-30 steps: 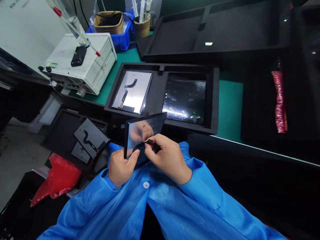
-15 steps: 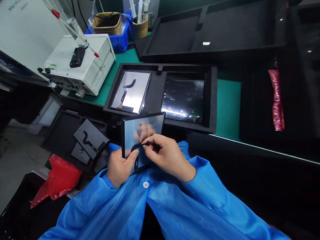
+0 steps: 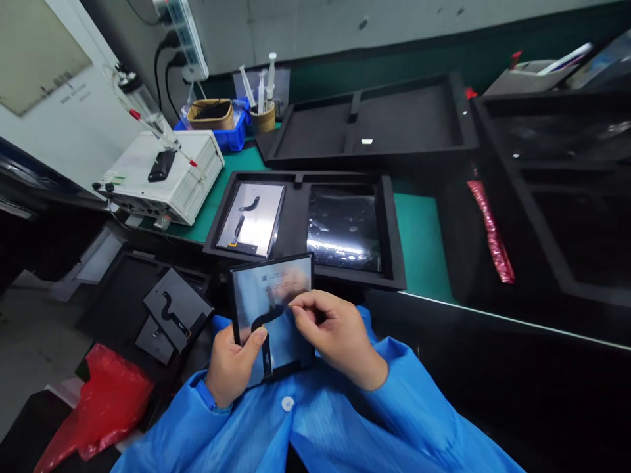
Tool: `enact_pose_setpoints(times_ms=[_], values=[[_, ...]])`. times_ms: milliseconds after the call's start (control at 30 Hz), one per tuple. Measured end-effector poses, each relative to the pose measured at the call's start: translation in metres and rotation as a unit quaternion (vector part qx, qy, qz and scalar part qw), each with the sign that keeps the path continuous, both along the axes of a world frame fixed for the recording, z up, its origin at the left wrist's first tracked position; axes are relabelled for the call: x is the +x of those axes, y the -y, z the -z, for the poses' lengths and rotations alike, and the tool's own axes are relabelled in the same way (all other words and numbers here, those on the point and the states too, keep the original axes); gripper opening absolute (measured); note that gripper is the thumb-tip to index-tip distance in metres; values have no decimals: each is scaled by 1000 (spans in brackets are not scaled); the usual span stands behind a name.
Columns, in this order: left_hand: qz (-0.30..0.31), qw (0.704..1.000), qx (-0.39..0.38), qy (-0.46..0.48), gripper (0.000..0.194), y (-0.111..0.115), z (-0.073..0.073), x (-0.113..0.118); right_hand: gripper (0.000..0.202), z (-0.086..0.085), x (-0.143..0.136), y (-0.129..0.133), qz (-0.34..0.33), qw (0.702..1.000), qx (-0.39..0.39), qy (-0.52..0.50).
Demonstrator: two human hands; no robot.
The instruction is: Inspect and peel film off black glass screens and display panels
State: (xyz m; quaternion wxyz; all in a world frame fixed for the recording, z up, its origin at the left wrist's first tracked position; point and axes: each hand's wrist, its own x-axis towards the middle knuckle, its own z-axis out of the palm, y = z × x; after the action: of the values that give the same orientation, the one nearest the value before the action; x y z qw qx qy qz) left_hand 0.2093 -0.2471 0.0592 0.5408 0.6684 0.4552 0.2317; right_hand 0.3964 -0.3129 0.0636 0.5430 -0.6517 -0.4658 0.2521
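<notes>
My left hand (image 3: 234, 364) grips the left edge of a display panel (image 3: 290, 348), its thumb lying on the panel's back beside a black flex cable (image 3: 266, 322). The panel is tilted, with its shiny silver back and small printed code facing me. Over its right side, my right hand (image 3: 340, 332) is closed in a pinch, fingertips close to the free end of the cable. Whether anything small is between those fingertips is hidden. Beyond the panel, a black foam tray (image 3: 296, 223) holds a similar display panel (image 3: 254, 217) on its left and a glossy black sheet (image 3: 345, 226) on its right.
More panels (image 3: 177, 309) lie on a dark tray at left, above a red plastic bag (image 3: 106, 401). A white machine (image 3: 167, 177) stands at back left, near a cup of syringes (image 3: 263, 118). Another foam tray (image 3: 404, 121) and a pink bubble-wrap strip (image 3: 493, 233) lie farther back and right.
My right fingertips have come off the flex cable and sit slightly to its right. My left hand keeps its hold on the panel. The view has tipped upward, showing more of the back wall.
</notes>
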Motion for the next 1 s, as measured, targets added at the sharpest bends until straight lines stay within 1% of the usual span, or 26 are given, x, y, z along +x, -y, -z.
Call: enact_pose_setpoints(times_ms=[67,133,200,233,300,367,433,467,500,533,567,600,633,667,700,767,833,867,933,1000], values=[[-10,999,-25,18,33,-3,0,0,14,1,8,4,61,998,16,-11],[-19,998,-45,42,36,-6,0,0,12,6,15,7,114,993,25,-29],[-32,995,-67,68,38,-8,1,-1,17,13,18,8,136,988,23,-75],[-40,993,-81,80,39,-8,2,-1,23,16,18,9,129,985,15,-109],[-59,986,-111,105,39,-10,3,-1,37,20,16,8,85,978,-12,-188],[-80,978,-136,134,40,-12,1,2,50,19,11,5,7,964,-36,-262],[-88,973,-140,159,41,-17,-5,6,58,17,6,3,-60,947,-45,-314],[-86,974,-131,166,41,-21,-9,9,61,15,4,1,-71,943,-42,-323],[-81,975,-113,171,41,-24,-15,11,63,15,3,0,-61,946,-36,-316],[-74,978,-89,172,41,-28,-20,13,65,14,2,0,-34,957,-25,-287],[-69,981,-62,173,41,-32,-26,15,65,14,3,0,1,972,-6,-236],[-64,982,-39,175,42,-35,-31,17,63,14,5,0,33,986,22,-160],[-63,982,-22,177,42,-39,-35,19,62,14,7,1,58,994,61,-65],[-64,981,-13,180,43,-42,-39,22,62,12,10,1,64,992,104,37],[-67,981,-11,184,45,-44,-42,25,64,10,13,2,49,979,145,138],[-80,977,-21,196,48,-48,-47,35,71,1,17,1,-18,930,204,305],[-89,970,-37,224,50,-50,-53,48,75,-9,20,-4,-72,878,218,419],[-90,964,-43,245,50,-51,-58,55,74,-15,23,-8,-78,857,218,461],[-83,953,-47,287,49,-50,-75,69,76,-28,31,-19,-55,825,236,510],[-56,945,-34,322,46,-49,-100,80,79,-48,47,-29,-42,815,272,511]])
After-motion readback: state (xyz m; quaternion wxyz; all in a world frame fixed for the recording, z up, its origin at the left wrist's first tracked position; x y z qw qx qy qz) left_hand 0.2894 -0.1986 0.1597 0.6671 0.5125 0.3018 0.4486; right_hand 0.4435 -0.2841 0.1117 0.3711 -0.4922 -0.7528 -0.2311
